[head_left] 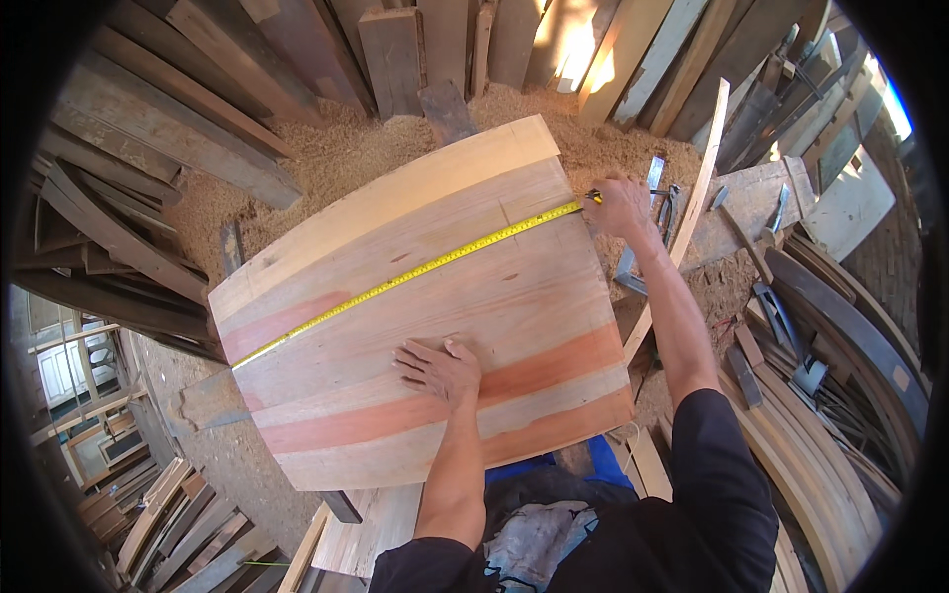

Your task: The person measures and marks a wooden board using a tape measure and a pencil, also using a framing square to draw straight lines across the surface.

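Note:
A wide wooden panel (pixel 474 287), glued up from pale and reddish boards with a curved far edge, lies in front of me. A yellow measuring tape (pixel 415 272) is drawn out across it, from the left edge to the right edge. At the right edge my right hand (pixel 623 206) is closed around the tape measure's end, where a small black and yellow part shows between the fingers; the palm hides the rest. My left hand (pixel 442 372) rests flat on the panel's near half, fingers spread, holding nothing.
Sawdust (pixel 366 153) covers the ground behind the panel, with upright planks (pixel 390 64) beyond. Right of my hand lie pliers (pixel 669 203), a metal square (pixel 629 272) and a long thin strip (pixel 704 168). A hand plane (pixel 776 311) and curved boards (pixel 820 465) are farther right. Offcuts (pixel 198 529) are stacked lower left.

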Motion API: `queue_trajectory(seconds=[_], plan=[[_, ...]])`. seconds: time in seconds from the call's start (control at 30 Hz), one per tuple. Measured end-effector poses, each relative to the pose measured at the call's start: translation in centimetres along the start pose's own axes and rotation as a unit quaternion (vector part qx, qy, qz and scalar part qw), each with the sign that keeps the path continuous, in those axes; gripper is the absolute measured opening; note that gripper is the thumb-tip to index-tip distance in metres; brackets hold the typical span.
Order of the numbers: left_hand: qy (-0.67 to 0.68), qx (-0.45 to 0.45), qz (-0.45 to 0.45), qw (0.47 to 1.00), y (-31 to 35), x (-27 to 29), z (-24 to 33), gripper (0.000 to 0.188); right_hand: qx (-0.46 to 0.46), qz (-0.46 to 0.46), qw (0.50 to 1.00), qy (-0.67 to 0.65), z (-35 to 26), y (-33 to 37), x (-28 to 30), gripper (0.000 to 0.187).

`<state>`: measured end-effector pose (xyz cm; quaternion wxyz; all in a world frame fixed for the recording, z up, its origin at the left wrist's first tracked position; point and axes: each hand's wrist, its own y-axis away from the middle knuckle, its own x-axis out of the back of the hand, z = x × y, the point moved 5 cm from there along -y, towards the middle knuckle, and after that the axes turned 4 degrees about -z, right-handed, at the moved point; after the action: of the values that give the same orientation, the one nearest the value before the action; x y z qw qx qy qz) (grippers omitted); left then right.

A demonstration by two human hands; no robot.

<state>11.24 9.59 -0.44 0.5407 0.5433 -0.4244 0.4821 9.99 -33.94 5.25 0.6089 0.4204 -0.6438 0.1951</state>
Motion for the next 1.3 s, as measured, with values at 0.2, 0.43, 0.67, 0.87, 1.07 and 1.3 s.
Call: queue_trajectory(seconds=[0.2,0.43,0.67,0.87,1.07,1.3], plan=[[0.002,0.0,-0.014,1.0,0.0,0.0,0.2,0.088,-0.015,0.002,1.0,-0.009,1.5,0.4,-0.4,0.036],[0.006,0.006,-0.014,1.0,0.1,0.1,0.2,0.087,-0.003,-0.002,1.0,0.023,0.9,0.6,0.0,0.038],[0.013,0.007,-0.022,1.0,-0.2,-0.4,0.6,0.089,-0.04,-0.101,0.994,0.01,-0.7,-0.3,-0.1,0.04],[0.04,0.015,-0.016,0.999,0.0,0.3,-0.3,0.092,0.007,-0.006,1.0,-0.005,-1.8,-0.6,0.0,0.038],[0.065,0.002,-0.018,0.998,0.0,1.1,-0.1,0.09,0.023,-0.025,0.999,0.021,-0.9,-1.1,0.2,0.034],[0.001,0.007,-0.013,1.0,0.2,-1.3,-0.7,0.089,0.042,0.07,0.996,0.025,0.4,-4.7,-2.5,0.035]])
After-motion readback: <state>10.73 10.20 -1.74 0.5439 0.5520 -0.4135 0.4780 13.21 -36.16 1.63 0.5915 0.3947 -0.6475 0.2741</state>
